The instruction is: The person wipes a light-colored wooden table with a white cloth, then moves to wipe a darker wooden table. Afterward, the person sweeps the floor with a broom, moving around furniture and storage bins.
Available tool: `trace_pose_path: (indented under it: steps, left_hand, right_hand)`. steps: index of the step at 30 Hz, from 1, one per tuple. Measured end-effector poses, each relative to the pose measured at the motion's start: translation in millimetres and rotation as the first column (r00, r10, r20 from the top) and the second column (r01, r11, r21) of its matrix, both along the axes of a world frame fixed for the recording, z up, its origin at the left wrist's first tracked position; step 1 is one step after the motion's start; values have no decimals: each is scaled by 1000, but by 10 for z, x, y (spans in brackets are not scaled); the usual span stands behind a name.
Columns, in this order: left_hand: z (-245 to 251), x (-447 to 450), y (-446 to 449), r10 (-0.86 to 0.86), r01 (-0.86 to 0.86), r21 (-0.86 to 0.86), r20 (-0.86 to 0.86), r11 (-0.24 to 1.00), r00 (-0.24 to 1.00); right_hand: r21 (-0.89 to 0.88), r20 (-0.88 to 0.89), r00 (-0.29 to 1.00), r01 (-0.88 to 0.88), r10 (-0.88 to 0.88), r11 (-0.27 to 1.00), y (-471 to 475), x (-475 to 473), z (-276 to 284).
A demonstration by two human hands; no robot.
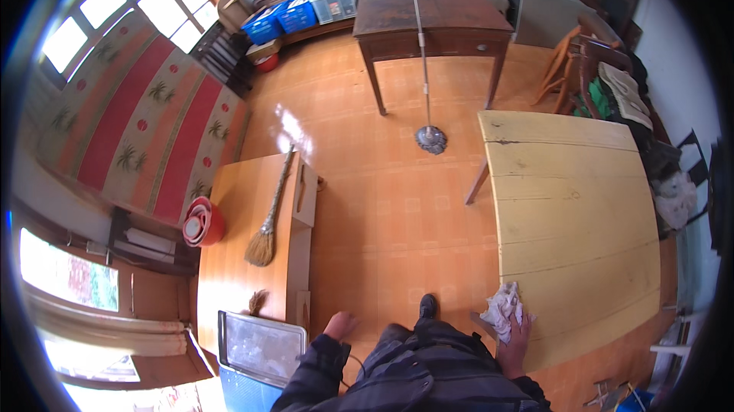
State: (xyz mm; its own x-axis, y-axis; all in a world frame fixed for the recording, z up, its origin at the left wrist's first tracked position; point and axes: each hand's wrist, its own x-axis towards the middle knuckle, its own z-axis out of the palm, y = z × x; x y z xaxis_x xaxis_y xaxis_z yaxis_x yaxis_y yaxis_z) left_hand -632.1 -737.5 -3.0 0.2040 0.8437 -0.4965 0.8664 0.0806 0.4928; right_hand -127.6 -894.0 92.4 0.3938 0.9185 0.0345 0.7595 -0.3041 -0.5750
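My right hand (517, 338) presses a crumpled whitish cloth (502, 314) against the near left edge of a yellow plank table (573, 211). Some of the cloth hangs over that edge. To the left of my body, my left hand (340, 326) hangs over the floor, loosely curled and slightly blurred; its inner side is hidden. Nearest to it stands a wooden desk (235, 274) with a straw broom (264, 245) lying across the top. A dark-rimmed, clear-topped bin or box lid (264, 348) sits at the desk's near end.
Nested red buckets (204, 222) stand on the desk's window side. A mop (431, 139) leans on a dark wooden table (430, 4) ahead. Chairs (596, 79) piled with clothes line the right wall. Blue baskets (264, 24) rest on a bench. Tiled floor (395, 211) runs between the tables.
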Motion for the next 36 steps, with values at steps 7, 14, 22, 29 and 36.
trace_pose_path:
  steps: [7,14,22,29,36]
  left_hand:
    - [7,550,1231,-146,139,-88,-83,986,986]
    - [-8,958,2423,-305,291,-134,-95,947,948]
    - [-226,746,3689,-339,330,-134,-54,934,939]
    - [-198,221,4727,-343,330,-160,-63,930,937]
    - [-245,98,5331,-305,302,-84,-32,950,952]
  right_hand:
    - [11,-53,995,82,-81,997,293,40,-86]
    - [-41,-69,960,269,-271,962,814,-65,-161]
    - [-25,-53,847,529,-530,848,1685,-180,-257]
    - [-23,22,747,665,-664,747,2559,-126,-361]
    - [64,-59,781,625,-622,778,3478,108,-376]
